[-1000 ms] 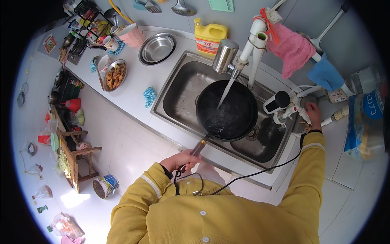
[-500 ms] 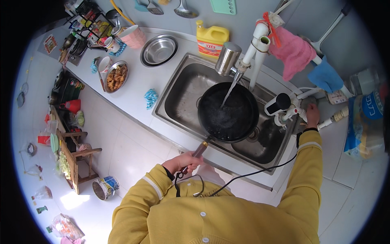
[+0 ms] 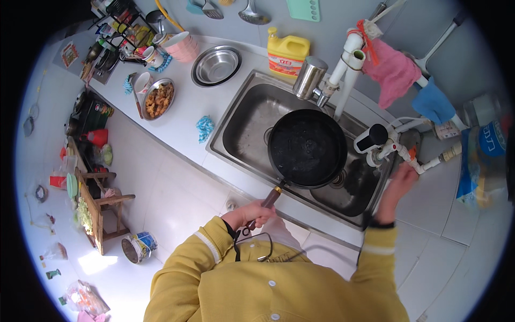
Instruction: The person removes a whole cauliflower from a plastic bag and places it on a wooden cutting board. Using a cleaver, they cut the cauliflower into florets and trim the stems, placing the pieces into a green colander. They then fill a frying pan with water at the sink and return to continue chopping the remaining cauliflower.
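A black frying pan point(image 3: 307, 149) rests over the steel sink point(image 3: 244, 123), tipped by nothing I can make out, with a dark wet inside. My left hand point(image 3: 250, 213) is wrapped round its brown handle point(image 3: 271, 198), just in front of the counter edge. Above the pan is the silver faucet point(image 3: 320, 95), with no stream coming from it. At the sink's right end, my right hand point(image 3: 401, 182) is close to the white water pipe point(image 3: 410, 158) and its valve fittings. Motion smears its fingers, so whether they touch the pipe is unclear.
A yellow detergent jug point(image 3: 288, 53) stands behind the sink. Left on the counter are steel bowls point(image 3: 216, 65), a dish of browned food point(image 3: 159, 101) and a blue-white cloth point(image 3: 204, 129). Pink point(image 3: 389, 70) and blue point(image 3: 433, 101) cloths hang on the pipe. A thin dark cord crosses below my chest.
The water stream from the faucet has stopped. My right hand has drawn back from behind the pipe fittings toward me. My left hand keeps its grip on the pan handle.
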A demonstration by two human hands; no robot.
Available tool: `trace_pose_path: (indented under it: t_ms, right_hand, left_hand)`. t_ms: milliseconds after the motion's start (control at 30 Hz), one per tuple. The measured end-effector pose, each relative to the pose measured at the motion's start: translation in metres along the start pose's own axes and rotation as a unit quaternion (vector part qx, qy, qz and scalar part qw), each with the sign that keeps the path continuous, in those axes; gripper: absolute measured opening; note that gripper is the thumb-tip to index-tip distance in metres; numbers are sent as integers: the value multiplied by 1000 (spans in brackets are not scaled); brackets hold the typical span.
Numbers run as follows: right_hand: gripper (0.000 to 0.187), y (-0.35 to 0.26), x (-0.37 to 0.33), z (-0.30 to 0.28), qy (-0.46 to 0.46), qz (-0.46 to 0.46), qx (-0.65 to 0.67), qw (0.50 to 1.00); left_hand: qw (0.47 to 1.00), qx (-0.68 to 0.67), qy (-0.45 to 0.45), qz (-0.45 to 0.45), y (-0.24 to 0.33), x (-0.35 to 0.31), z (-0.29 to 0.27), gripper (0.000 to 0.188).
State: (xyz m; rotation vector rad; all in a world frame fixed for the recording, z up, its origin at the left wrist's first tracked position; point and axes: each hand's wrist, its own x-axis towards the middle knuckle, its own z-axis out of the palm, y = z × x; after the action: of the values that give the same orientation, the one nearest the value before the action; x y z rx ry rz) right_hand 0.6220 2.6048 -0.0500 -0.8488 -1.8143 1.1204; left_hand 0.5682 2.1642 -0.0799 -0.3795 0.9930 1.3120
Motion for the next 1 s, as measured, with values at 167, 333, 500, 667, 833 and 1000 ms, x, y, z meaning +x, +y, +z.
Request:
trace_pose_path:
  t_ms: [167,333,500,667,833,1000]
  right_hand:
    - [24,-39,-233,48,-476,547,103,680]
    - [34,-44,-289,108,-464,609,447,463]
    - [18,-54,-301,129,-450,573,381,569]
    - [18,-79,-320,145,-455,588,343,575]
    - [18,-126,-354,169,-477,572,320,585]
    - [18,-198,-397,198,-505,538,282,613]
  left_hand:
    - [1000,5,-11,2,0,-2,3,18]
    - [1000,16,9,-8,-1,-1,4,16]
    - [999,18,-28,41,0,-8,-9,36]
    - [997,-10,-51,54,0,-37,-33,29]
    - [995,-26,-72,63,-1,-93,-66,34]
    - [988,-47,-82,125,-8,-177,-101,24]
